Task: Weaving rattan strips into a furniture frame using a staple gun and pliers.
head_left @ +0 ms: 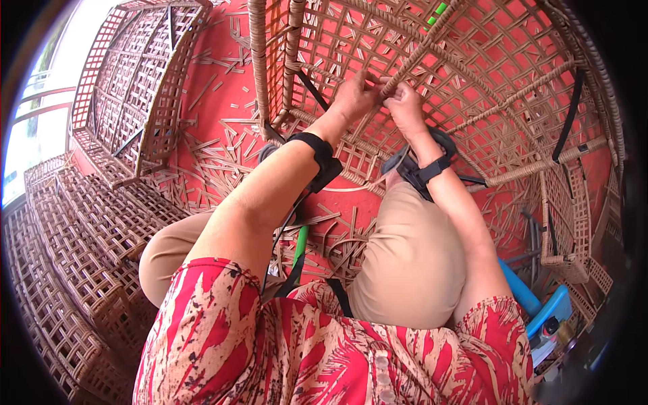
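A large brown woven rattan frame (499, 108) stands tilted in front of me, with an open lattice and strip-wrapped bars. My left hand (356, 98) is at a wrapped bar (412, 61) of it, thumb and fingers pinched together. Just to its right my right hand (406, 108) is closed, fingertips close to the same bar. Whatever lies between the fingers of either hand is too small to make out. Below the hands a pale thin strip (347, 189) curves near my knee. Black bands with small devices sit on both my wrists.
Cut rattan pieces (233, 158) litter the red floor (219, 101). Another woven frame (131, 88) leans at the far left, above stacked woven panels (74, 243). Smaller woven pieces (565, 223) and a blue plastic object (553, 307) are at my right. A green bar (301, 243) lies between my legs.
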A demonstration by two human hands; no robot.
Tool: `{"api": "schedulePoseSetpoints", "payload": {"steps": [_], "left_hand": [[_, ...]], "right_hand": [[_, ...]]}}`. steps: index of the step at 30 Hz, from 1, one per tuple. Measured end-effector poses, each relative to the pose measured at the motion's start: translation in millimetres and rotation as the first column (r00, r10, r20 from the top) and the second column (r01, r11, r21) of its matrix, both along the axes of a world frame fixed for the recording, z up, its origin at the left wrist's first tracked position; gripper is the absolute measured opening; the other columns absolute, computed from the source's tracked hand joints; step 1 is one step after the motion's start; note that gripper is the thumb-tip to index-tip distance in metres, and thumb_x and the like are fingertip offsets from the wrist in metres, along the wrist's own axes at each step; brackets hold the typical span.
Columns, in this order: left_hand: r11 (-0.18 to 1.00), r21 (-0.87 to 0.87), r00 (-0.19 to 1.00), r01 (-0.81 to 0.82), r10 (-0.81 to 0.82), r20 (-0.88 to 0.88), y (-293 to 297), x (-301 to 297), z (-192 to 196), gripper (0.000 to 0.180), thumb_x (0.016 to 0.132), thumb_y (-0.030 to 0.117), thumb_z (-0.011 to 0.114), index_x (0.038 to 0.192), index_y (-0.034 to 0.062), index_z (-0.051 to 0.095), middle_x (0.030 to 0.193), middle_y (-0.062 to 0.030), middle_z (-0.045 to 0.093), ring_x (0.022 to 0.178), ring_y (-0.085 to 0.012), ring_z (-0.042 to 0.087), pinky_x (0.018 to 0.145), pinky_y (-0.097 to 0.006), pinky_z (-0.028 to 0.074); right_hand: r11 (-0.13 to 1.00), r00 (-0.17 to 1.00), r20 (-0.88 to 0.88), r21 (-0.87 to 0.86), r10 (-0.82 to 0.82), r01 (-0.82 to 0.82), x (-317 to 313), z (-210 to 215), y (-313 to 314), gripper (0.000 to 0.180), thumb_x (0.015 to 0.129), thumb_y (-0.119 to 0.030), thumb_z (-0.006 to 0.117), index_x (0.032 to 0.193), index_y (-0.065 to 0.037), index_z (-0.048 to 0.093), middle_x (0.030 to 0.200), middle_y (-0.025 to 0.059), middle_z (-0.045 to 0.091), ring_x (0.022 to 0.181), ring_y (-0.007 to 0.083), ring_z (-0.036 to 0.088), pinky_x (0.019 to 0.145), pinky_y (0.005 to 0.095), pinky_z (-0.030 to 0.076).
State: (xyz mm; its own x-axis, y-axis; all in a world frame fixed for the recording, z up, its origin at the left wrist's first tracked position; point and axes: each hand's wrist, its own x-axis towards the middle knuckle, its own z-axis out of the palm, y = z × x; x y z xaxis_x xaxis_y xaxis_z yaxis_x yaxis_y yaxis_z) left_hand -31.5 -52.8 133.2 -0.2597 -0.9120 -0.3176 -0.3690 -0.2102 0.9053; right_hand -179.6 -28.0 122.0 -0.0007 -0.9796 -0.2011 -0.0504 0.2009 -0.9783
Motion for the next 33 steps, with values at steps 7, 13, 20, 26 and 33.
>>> {"api": "schedulePoseSetpoints", "payload": {"steps": [7,13,20,26,33], "left_hand": [[0.749,-0.497,0.896,0.438,-0.316,0.313,-31,23,-44,0.018,0.085,0.016,0.060,0.099,0.0047,0.064,0.100,-0.0163,0.062,0.090,-0.0297,0.064,0.077,-0.036,0.051],[0.757,-0.393,0.842,0.521,-0.381,0.383,-26,7,-20,0.025,0.081,0.028,0.064,0.095,0.0073,0.065,0.089,-0.0170,0.065,0.088,-0.0289,0.065,0.075,-0.041,0.052],[0.571,0.015,0.323,0.821,-0.484,0.813,-6,19,34,0.021,0.078,0.028,0.064,0.086,0.0098,0.070,0.083,-0.0109,0.068,0.084,-0.0272,0.067,0.068,-0.040,0.053],[0.136,0.132,-0.028,0.982,-0.583,0.812,66,-1,105,0.015,0.077,0.018,0.062,0.082,0.0078,0.072,0.090,-0.0084,0.070,0.083,-0.0249,0.068,0.062,-0.037,0.053],[-0.278,0.313,-0.417,0.908,-0.677,0.607,99,33,145,0.022,0.074,0.018,0.066,0.092,0.0078,0.072,0.099,-0.0046,0.070,0.089,-0.0216,0.066,0.070,-0.036,0.053]], "right_hand": [[0.991,0.974,0.210,0.081,0.085,-0.104,-7,10,-9,0.038,0.076,0.010,0.049,0.112,0.000,0.057,0.099,0.0044,0.064,0.094,0.0126,0.061,0.086,0.0268,0.049],[0.993,0.985,0.150,0.068,0.081,-0.092,-20,2,-2,0.038,0.077,0.010,0.048,0.113,0.000,0.056,0.103,0.0053,0.064,0.095,0.0133,0.061,0.085,0.0275,0.049],[0.999,0.854,-0.518,0.024,0.044,-0.037,-2,15,-6,0.023,0.078,-0.016,0.064,0.097,-0.003,0.066,0.085,0.0141,0.069,0.083,0.0250,0.067,0.075,0.0339,0.051],[0.985,0.763,-0.627,0.153,0.161,-0.082,4,37,-1,0.032,0.074,-0.036,0.070,0.086,-0.006,0.070,0.079,0.0141,0.068,0.079,0.0305,0.066,0.073,0.0402,0.050],[0.998,0.714,-0.698,0.048,0.060,-0.037,3,25,0,0.026,0.069,-0.029,0.070,0.084,-0.007,0.068,0.077,0.0124,0.068,0.075,0.0293,0.066,0.068,0.0399,0.051]]}}
